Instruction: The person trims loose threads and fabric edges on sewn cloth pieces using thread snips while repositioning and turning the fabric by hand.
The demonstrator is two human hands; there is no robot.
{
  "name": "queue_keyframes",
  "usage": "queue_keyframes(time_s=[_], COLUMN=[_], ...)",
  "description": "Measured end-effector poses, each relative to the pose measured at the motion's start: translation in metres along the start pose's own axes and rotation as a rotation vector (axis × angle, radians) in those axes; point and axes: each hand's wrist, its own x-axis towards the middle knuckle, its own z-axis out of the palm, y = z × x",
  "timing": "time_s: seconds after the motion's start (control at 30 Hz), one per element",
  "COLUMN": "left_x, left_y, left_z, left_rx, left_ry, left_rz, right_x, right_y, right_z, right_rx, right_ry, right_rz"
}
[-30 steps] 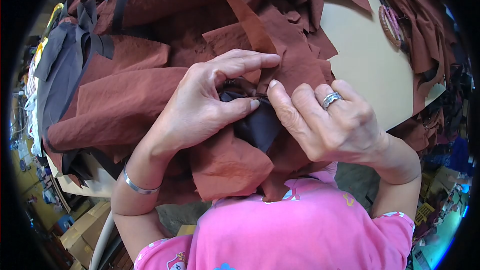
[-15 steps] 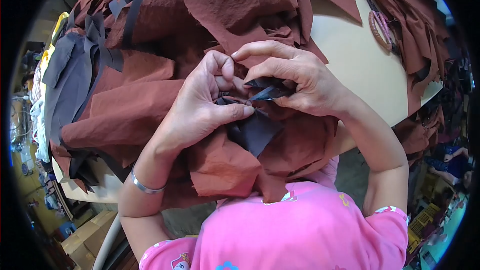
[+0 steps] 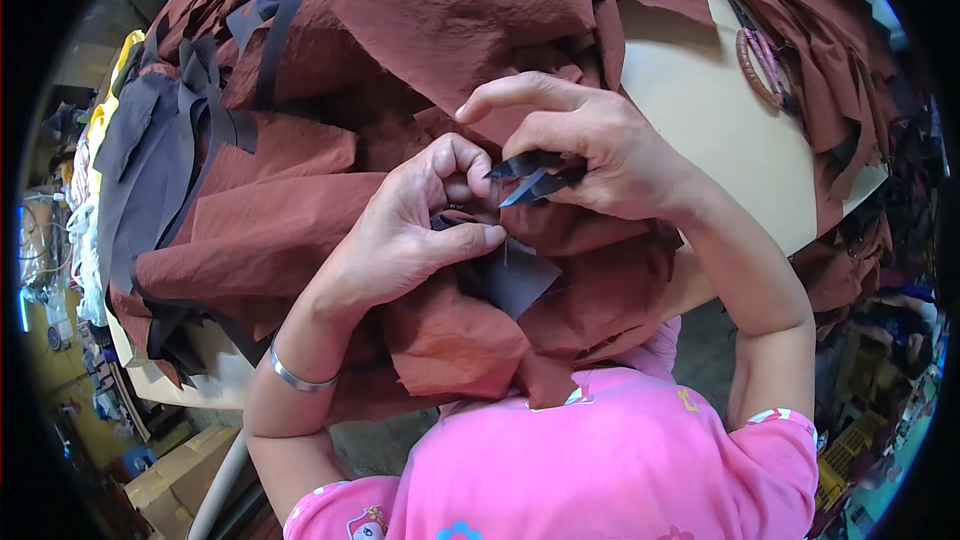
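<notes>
My right hand (image 3: 615,155) is closed around dark thread snips (image 3: 543,183), its index finger stretched out over them. The two blades point left and stand apart, close to the fingertips of my left hand (image 3: 420,215). That hand pinches the edge of a dark grey fabric piece (image 3: 520,278) between thumb and curled fingers. A thin loose thread (image 3: 506,252) hangs just below the thumb tip. Joined to or lying against the grey piece is rust-brown cloth (image 3: 455,340), draped toward my lap; I cannot tell which.
Heaped brown fabric (image 3: 450,15) covers much of the pale table (image 3: 700,85). Dark grey strips (image 3: 150,165) lie at the left. Scissors with wrapped handles (image 3: 760,68) rest at the right beside more brown cloth. A cardboard box (image 3: 185,475) stands on the floor, lower left.
The snips have drawn slightly away from my left fingers, and my right index finger has lifted off the left hand. The grey piece has turned lighter side up, with the thread now showing.
</notes>
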Motion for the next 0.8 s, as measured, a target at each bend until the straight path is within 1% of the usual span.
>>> queue_keyframes(time_s=[0.07, 0.2, 0.3, 0.33, 0.43, 0.53, 0.63, 0.67, 0.77, 0.8], left_x=[-0.002, -0.003, -0.001, -0.002, -0.002, -0.002, -0.002, -0.002, -0.002, -0.003], left_y=[0.001, -0.004, -0.004, -0.001, -0.002, -0.003, -0.004, -0.005, -0.004, -0.002], left_z=[-0.001, 0.004, 0.010, 0.015, 0.016, 0.015, 0.013, 0.013, 0.013, 0.010], left_rx=[0.071, 0.153, 0.189, 0.178, 0.297, 0.368, 0.481, 0.518, 0.295, 0.377], left_ry=[0.005, 0.041, 0.072, 0.080, 0.084, 0.105, 0.128, 0.133, 0.153, 0.124], left_rz=[0.025, 0.105, 0.022, 0.022, 0.018, 0.044, 0.070, 0.081, -0.122, -0.099], right_x=[0.001, 0.001, 0.000, 0.002, 0.005, 0.005, 0.002, 0.001, 0.000, -0.002], right_y=[-0.004, -0.016, -0.015, -0.018, -0.025, -0.028, -0.027, -0.023, -0.019, -0.015], right_z=[-0.006, -0.006, -0.005, -0.005, -0.003, 0.005, 0.003, 0.001, -0.001, 0.001], right_rx=[-0.031, 0.051, 0.089, 0.128, -0.013, -0.133, -0.162, -0.131, -0.038, -0.087], right_ry=[0.018, -0.008, -0.088, -0.078, -0.129, -0.077, -0.074, -0.056, 0.001, 0.097], right_rz=[-0.039, -0.083, -0.094, -0.070, 0.034, 0.074, 0.267, 0.273, 0.264, 0.139])
